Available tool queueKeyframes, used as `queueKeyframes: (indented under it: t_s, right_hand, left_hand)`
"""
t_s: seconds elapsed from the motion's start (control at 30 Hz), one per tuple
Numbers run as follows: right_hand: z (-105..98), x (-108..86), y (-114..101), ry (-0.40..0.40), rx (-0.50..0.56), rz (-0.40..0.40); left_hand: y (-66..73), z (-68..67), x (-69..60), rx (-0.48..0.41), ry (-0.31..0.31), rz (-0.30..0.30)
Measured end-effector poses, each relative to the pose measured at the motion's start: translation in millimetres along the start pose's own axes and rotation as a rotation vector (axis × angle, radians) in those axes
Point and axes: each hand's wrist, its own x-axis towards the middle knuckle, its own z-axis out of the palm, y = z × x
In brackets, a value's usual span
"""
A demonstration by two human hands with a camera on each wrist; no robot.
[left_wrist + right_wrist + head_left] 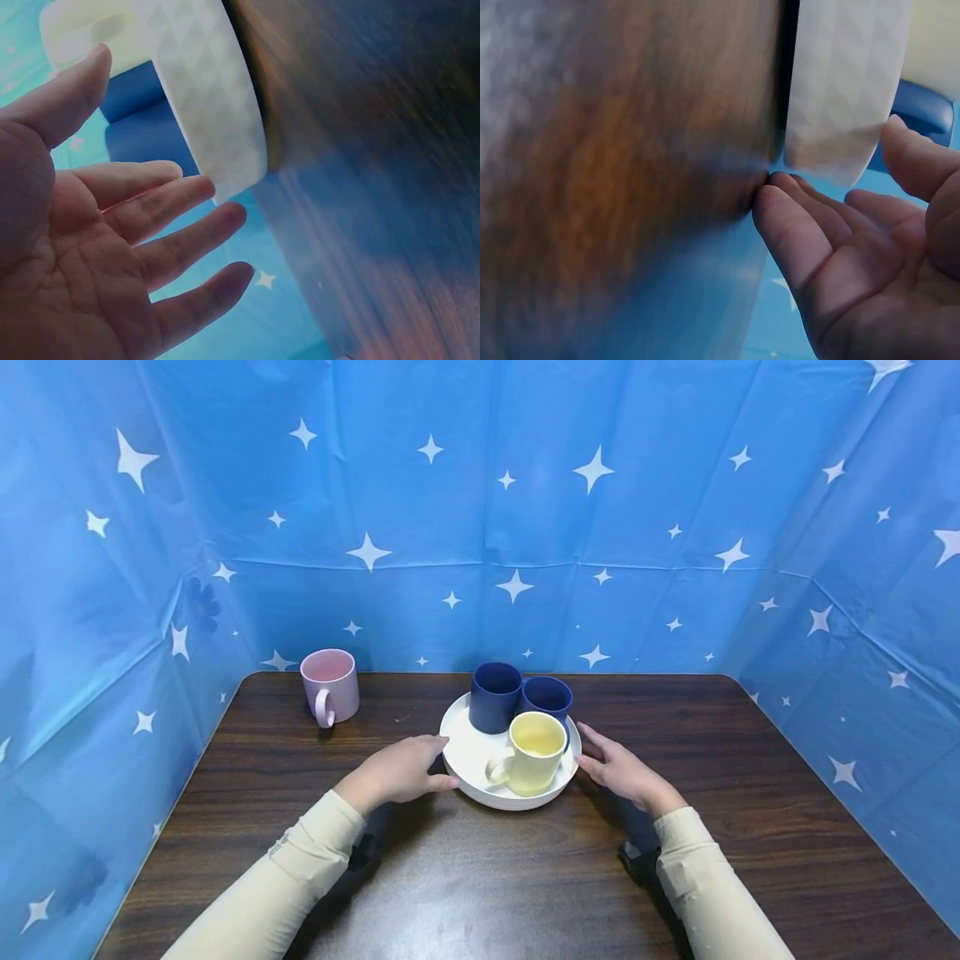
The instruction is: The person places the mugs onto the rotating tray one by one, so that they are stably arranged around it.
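Observation:
A round white tray (477, 761) with a faceted outer wall (217, 97) carries a yellow mug (537, 758) and two dark blue mugs, one taller-looking blue mug (491, 703) at the back left and another blue mug (546, 695) beside it. At the tray's left side is my left hand (401, 770), its fingers spread and the thumb apart. My right hand (621, 770) is by the right side, fingers loosely bent, thumb near the rim in the right wrist view. Whether either hand touches the tray I cannot tell. Neither hand grips anything.
A pink mug (342, 693) stands upright at the back left of the dark wooden table (495, 885), its handle toward the front. Blue cloth (480, 510) with white stars hangs behind the table and along both sides.

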Motion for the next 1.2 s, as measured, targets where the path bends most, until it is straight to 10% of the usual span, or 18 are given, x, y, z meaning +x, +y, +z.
queueKeyframes:
  t_s: [0.73, 1.2]
  right_hand:
    - [-1, -7.3, -3, -0.019, -0.108, -0.084]
    - [3, -8.5, -4, -0.022, -0.128, -0.096]
  left_hand:
    - [11.4, -0.8, -15.2, -0.024, 0.051, 0.099]
    - [-9.4, -2.0, -4.0, 0.027, 0.102, 0.005]
